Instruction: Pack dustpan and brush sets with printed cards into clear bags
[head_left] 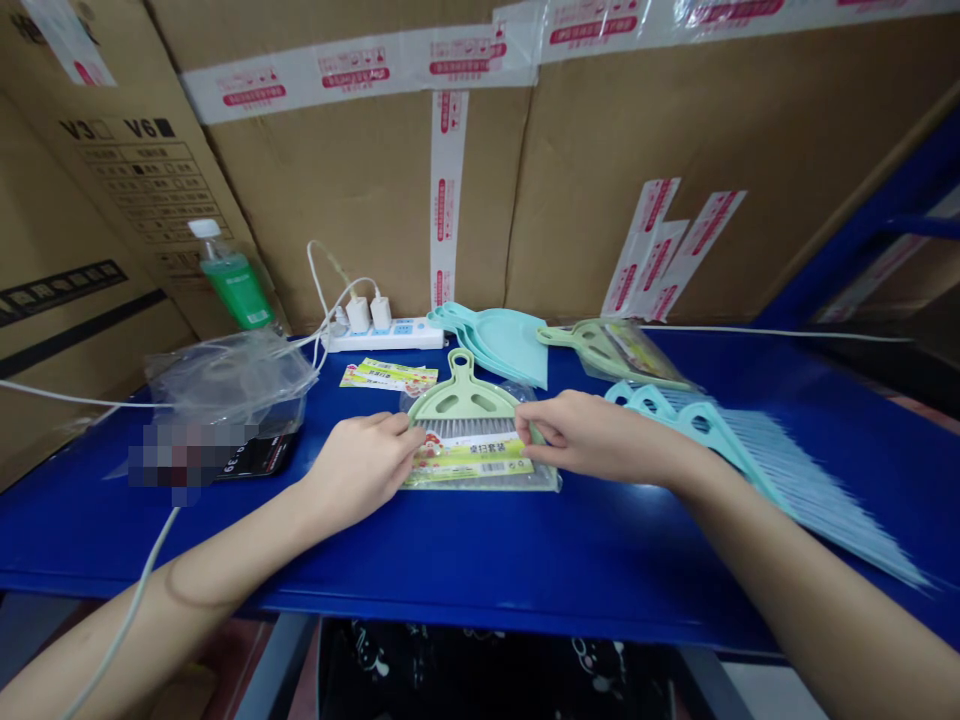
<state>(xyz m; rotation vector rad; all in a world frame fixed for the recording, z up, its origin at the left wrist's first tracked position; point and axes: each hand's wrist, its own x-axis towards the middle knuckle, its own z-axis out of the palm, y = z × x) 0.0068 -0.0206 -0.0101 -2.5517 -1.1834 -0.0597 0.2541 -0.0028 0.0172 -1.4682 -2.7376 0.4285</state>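
Observation:
A light green dustpan and brush set (463, 402) lies in front of me, its handle pointing away. Clear plastic bag (553, 480) wraps its lower part. Across the grey bristles sits a yellow-green and white label card (480, 455). My left hand (367, 462) is closed, fingertips pinched at the left edge of the bag beside the card. My right hand (574, 432) is curled, thumb and index finger at the bag's right edge by the card's end. The fingers hide exactly how much plastic each hand grips.
Blue dustpans (499, 340) and a bagged green set (630, 350) lie behind. Blue brushes (780, 465) are at right. Spare label cards (386, 375), a white power strip (405, 335), clear bags (232, 375), a phone (259, 455) and a green bottle (236, 280) are left; cables cross there.

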